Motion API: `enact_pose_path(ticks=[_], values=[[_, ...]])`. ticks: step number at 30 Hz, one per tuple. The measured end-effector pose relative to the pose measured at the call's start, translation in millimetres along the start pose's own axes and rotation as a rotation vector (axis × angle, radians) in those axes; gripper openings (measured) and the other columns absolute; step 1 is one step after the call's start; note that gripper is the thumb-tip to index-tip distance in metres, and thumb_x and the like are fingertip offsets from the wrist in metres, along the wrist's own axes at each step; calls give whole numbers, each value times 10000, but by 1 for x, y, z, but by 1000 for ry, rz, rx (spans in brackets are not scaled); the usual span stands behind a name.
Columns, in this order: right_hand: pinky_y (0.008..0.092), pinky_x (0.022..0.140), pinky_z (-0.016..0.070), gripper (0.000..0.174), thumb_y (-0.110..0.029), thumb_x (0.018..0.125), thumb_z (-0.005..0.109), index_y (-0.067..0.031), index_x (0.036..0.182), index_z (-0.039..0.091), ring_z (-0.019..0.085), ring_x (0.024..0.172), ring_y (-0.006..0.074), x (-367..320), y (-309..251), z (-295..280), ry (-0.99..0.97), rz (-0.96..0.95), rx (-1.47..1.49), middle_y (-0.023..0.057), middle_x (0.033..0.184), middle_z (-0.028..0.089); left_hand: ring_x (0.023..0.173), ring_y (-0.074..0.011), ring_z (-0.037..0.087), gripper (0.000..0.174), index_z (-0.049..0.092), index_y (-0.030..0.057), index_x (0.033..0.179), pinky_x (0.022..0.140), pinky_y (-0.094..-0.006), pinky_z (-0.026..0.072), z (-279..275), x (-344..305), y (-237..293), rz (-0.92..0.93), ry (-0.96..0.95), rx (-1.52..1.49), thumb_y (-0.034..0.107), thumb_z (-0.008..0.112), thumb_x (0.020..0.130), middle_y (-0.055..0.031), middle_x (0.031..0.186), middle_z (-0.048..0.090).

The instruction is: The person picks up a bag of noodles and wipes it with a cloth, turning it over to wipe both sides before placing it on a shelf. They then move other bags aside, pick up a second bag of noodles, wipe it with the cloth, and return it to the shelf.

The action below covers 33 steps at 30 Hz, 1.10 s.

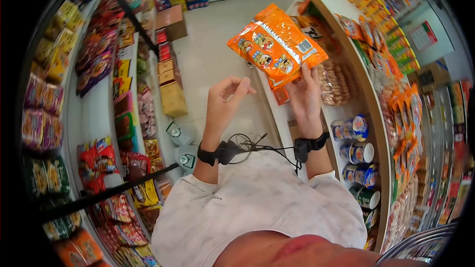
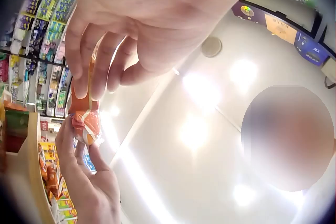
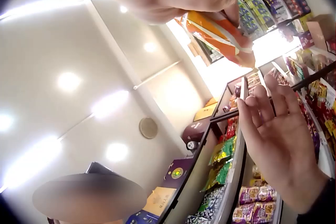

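Observation:
An orange snack bag (image 1: 279,44) with small cartoon faces and a barcode is held up over the aisle in the head view. The right hand (image 1: 306,100) grips its lower right corner, fingers behind and thumb in front. To the left of the bag and apart from it, the left hand (image 1: 227,104) is raised with loosely bent fingers. In the right wrist view the left hand (image 3: 283,140) shows its palm, fingers spread, below the bag (image 3: 220,37). The left wrist view shows the right hand (image 2: 92,182) pinching the bag's lower end (image 2: 86,119).
Shelves of bagged snacks (image 1: 96,64) line the left side. On the right, a wooden-edged shelf (image 1: 358,52) holds blue cans (image 1: 357,153) and a pack of brown items (image 1: 334,84). Boxes (image 1: 172,100) and large bottles (image 1: 185,158) stand on the floor at left.

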State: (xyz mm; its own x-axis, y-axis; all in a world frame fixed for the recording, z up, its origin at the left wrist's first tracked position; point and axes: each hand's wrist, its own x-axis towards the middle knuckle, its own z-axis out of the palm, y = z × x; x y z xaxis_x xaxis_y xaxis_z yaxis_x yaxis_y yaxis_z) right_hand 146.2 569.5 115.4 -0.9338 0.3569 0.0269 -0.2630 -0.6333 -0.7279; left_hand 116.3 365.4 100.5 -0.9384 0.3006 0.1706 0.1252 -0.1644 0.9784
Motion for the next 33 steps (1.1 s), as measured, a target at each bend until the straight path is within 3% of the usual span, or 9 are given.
enact_pose_path(ticks=[12,16,18,21,24,25,26,30,33], values=[[501,1034,475,383,-194,1052,500,-113,1392,345,515,1276,231,59,54,79,-280,185,60,88,1378,494,880,-146,684,187,651,-20,959,840,-291,522,-47,11,19,56,292,132,143,575,1009,-85,873,717],[472,1024,480,391,-198,1045,524,-103,1386,359,529,1253,217,89,62,87,-340,210,62,85,1355,506,951,-160,677,238,621,-13,1079,900,-299,512,-47,35,27,107,401,81,212,586,1012,-104,1010,694],[442,1007,488,375,-173,1039,536,-91,1372,384,542,1235,210,102,71,88,-364,151,11,87,1319,530,1030,-199,668,361,582,-14,1220,950,-340,520,-49,49,21,186,458,64,296,534,1042,-147,1144,667],[388,965,505,331,-97,1029,535,-67,1346,448,572,1192,208,114,90,88,-555,18,-257,73,1261,575,1160,-229,617,529,467,6,1380,1011,-382,501,-56,53,6,95,542,-199,416,488,1046,-147,1299,590],[400,990,493,365,52,905,615,-66,1250,622,588,1190,274,116,115,105,-932,-419,-620,101,1247,615,1230,-232,578,602,397,28,1439,1031,-381,486,-79,39,13,104,475,-703,474,466,1040,-123,1363,549],[405,1001,487,383,73,874,634,-72,1227,656,586,1198,288,115,119,113,-1074,-581,-737,108,1253,617,1220,-226,586,595,405,29,1433,1026,-373,490,-82,34,18,134,550,-702,468,475,1037,-119,1351,559],[414,1021,478,426,94,800,668,-100,1176,707,567,1233,312,114,137,119,-1205,-586,-706,134,1247,620,1210,-221,593,587,414,31,1427,1020,-365,494,-86,31,26,160,617,-701,462,485,1035,-115,1339,570],[440,1065,427,453,16,803,733,-109,1234,671,534,1272,326,107,178,156,-1521,-628,-677,138,1307,588,1120,-184,638,409,531,48,1325,963,-339,523,-129,10,7,197,905,-729,268,606,989,-98,1258,628],[437,1077,406,555,-17,806,755,-68,1331,582,522,1278,323,96,218,189,-1352,-339,-564,155,1326,571,1081,-184,659,336,588,40,1244,936,-342,537,-181,-8,-7,225,1050,-786,177,655,945,-86,1214,655]])
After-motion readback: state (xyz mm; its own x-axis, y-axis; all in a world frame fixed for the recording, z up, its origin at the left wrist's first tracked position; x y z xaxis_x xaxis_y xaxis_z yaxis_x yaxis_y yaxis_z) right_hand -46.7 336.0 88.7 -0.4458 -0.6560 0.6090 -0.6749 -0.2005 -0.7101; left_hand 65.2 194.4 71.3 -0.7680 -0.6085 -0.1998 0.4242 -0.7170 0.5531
